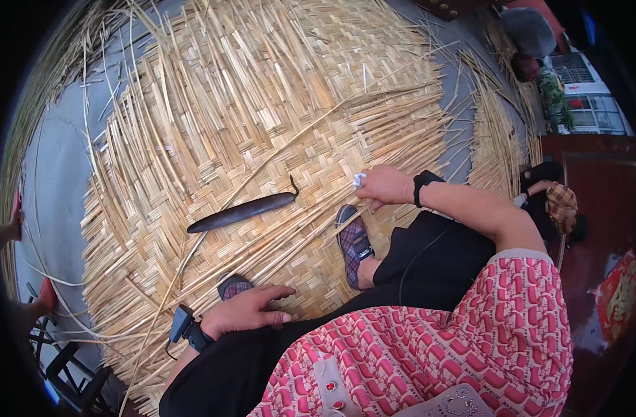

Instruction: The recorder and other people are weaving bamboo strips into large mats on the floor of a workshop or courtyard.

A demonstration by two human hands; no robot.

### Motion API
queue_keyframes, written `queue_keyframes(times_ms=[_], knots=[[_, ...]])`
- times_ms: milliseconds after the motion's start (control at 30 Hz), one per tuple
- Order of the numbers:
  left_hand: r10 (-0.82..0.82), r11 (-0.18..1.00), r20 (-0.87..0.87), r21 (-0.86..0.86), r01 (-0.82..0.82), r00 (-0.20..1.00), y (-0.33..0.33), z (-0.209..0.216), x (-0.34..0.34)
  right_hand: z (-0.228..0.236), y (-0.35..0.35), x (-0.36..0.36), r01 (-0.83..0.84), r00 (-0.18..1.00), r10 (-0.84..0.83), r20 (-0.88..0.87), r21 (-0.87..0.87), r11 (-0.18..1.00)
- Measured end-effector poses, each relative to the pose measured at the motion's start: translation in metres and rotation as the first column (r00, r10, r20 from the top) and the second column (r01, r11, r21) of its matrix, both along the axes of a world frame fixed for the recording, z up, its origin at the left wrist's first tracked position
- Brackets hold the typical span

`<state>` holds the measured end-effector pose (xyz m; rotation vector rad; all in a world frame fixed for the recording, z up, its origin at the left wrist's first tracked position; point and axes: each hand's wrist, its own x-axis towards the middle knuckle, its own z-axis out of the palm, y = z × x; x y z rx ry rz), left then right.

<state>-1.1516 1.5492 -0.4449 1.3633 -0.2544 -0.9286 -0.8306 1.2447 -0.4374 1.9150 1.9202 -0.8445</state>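
Observation:
A large mat (325,163) woven from flat straw-coloured strips lies on the ground under my feet. My left hand (252,309) rests by my knee above the near edge, its fingers apart and nothing in it. Over the loose strips (401,142) at the right side, my right hand (386,186) has its fingers curled down. Something small and white (359,181) shows at its fingertips; whether it is a wrap or a held thing I cannot tell. Between the hands, a long dark blade-shaped tool (241,213) with a thin hooked end lies on the weave.
Unwoven strips (220,83) spread across the far left of the mat. Another woven piece (495,139) lies to the right, where a person in a checked top (560,205) works. A black folding stool (78,379) stands lower left, beside another person's red shoe (47,297).

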Motion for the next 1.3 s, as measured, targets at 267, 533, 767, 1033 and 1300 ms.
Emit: queue_keyframes(times_ms=[267,533,767,1033,1300], knots=[[0.423,0.874,-0.283,-0.125,-0.47,0.861,-0.009,-0.012,0.003,0.001,0.112,-0.062,0.442,0.887,-0.291,-0.357,0.48,0.758],[0.907,-0.3,-0.347,-0.142,-0.943,-0.236,0.077,-0.045,0.014,-0.011,0.183,-0.108,0.607,0.776,-0.447,-0.446,0.334,0.721],[0.836,-0.429,-0.315,0.138,-0.893,-0.45,0.121,-0.061,-0.017,-0.005,0.213,-0.123,0.5,0.866,-0.397,-0.304,0.546,0.673],[0.857,-0.34,-0.406,0.018,-0.94,-0.317,0.121,-0.041,0.001,-0.012,0.211,-0.097,0.771,0.506,-0.57,-0.647,0.044,0.635],[0.87,-0.439,0.108,-0.277,-0.855,-0.482,0.156,-0.015,0.033,-0.017,0.233,-0.069,0.849,0.17,-0.621,-0.765,-0.205,0.486]])
